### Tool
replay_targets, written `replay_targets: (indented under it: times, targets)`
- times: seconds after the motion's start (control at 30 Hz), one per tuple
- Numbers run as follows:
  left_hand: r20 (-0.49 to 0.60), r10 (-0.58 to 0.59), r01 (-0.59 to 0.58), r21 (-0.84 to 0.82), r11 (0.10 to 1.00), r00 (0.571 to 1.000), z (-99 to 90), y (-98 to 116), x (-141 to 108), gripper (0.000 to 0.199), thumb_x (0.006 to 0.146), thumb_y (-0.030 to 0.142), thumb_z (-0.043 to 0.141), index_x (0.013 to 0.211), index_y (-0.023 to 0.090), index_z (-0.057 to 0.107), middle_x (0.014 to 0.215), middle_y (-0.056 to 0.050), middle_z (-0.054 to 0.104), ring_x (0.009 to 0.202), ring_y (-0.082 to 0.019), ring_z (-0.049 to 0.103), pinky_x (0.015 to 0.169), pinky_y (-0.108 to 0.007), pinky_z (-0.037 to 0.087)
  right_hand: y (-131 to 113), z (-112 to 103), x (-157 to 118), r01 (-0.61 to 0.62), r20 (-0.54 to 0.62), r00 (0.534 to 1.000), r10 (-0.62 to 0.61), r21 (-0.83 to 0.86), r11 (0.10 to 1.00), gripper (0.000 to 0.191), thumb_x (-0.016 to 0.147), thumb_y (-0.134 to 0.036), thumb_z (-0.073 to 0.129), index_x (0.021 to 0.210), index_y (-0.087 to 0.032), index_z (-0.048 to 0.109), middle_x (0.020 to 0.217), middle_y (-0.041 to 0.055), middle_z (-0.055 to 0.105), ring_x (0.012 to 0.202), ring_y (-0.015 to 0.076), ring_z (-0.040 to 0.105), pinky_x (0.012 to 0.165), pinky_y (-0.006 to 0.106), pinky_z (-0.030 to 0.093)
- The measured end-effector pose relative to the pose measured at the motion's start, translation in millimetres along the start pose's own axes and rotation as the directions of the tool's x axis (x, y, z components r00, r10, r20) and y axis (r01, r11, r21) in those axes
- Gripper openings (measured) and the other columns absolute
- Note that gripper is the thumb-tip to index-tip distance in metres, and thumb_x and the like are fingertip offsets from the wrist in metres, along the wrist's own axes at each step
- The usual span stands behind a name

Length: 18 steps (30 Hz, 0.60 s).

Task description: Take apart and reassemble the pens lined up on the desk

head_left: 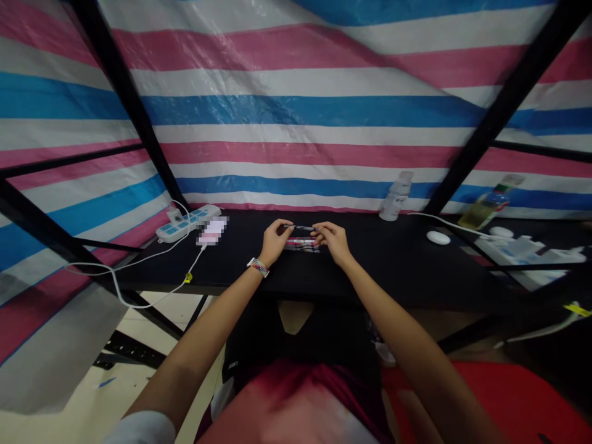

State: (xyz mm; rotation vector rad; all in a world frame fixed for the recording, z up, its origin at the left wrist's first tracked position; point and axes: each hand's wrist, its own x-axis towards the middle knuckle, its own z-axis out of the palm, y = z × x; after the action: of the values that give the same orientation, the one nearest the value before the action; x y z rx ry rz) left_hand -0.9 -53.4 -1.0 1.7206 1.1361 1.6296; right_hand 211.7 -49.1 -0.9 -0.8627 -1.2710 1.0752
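Observation:
Both of my hands are over the middle of the black table (370,259). A thin dark pen (304,228) lies level between them. My left hand (276,239) pinches its left end, and my right hand (333,240) pinches its right end. Just below the pen, several slim pens (301,245), some pink and some dark, lie side by side on the table between my hands. Their exact kind is too small to tell. A woven bracelet (258,266) is around my left wrist.
At the left are a white power strip (189,222), a blurred-screen phone (212,232) and looping cables. Toward the right stand a clear bottle (395,198), a white oval case (438,238), a yellow-liquid bottle (485,208) and a white tray (536,278). Black frame posts flank the table.

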Motion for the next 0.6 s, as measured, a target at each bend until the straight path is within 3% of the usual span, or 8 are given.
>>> replay_targets:
  times: [0.3, 0.6]
  targets:
    - [0.060, -0.009, 0.006, 0.049, 0.999, 0.998, -2.8, -8, 3, 0.014, 0.097, 0.031, 0.070, 0.089, 0.019, 0.073, 0.084, -0.002, 0.072, 0.079, -0.018, 0.065, 0.079, -0.030, 0.049, 4, -11, 18, -0.003, 0.050, 0.999, 0.002, 0.021, 1.000, 0.045, 0.067, -0.056, 0.095, 0.090, -0.020, 0.083, 0.074, 0.0048, 0.076, 0.056, 0.0151, 0.063, 0.053, 0.030, 0.056]
    - [0.085, -0.040, 0.035, 0.060, 0.998, 0.996, -2.5, -10, 5, 0.026, 0.097, 0.035, 0.072, 0.078, 0.020, 0.064, 0.074, 0.001, 0.063, 0.072, -0.016, 0.056, 0.074, -0.030, 0.045, 6, -13, 23, -0.042, 0.061, 0.997, 0.037, 0.074, 0.996, 0.037, 0.068, -0.047, 0.098, 0.088, -0.018, 0.085, 0.074, 0.0056, 0.077, 0.063, 0.0163, 0.066, 0.064, 0.034, 0.060]
